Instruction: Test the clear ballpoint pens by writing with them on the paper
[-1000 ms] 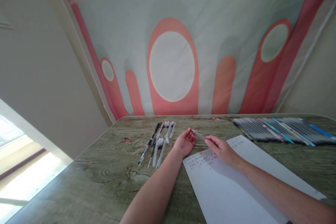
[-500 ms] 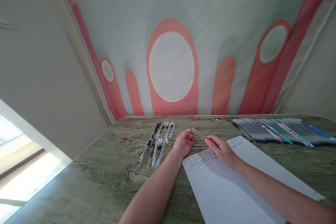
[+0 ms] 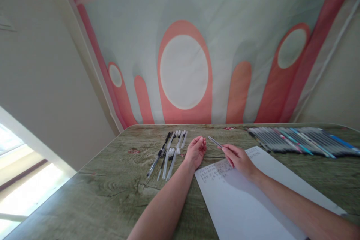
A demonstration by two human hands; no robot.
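Observation:
My right hand (image 3: 238,160) grips a slim grey pen (image 3: 215,142), its fingers wrapped round the near end, over the top of a white sheet of paper (image 3: 239,202) with rows of small handwriting. The pen slants up and left, its far end just short of my left hand (image 3: 196,152). That hand is closed, thumb and fingertips pinched together; whatever they hold is too small to make out. Left of it lie several white pens (image 3: 180,139) in two rows, together with a clear pen with a black grip (image 3: 154,164).
A long row of grey pens, with a few blue, teal and pink ones (image 3: 303,141), lies at the table's back right. A dark thin rod (image 3: 214,156) rests behind the paper. The wood-patterned table (image 3: 107,195) meets a wall with a pink-and-grey covering (image 3: 184,116).
My right hand has drawn the pen slightly right, so a gap shows between its far end and my left hand. The left fingers have closed into a tighter pinch.

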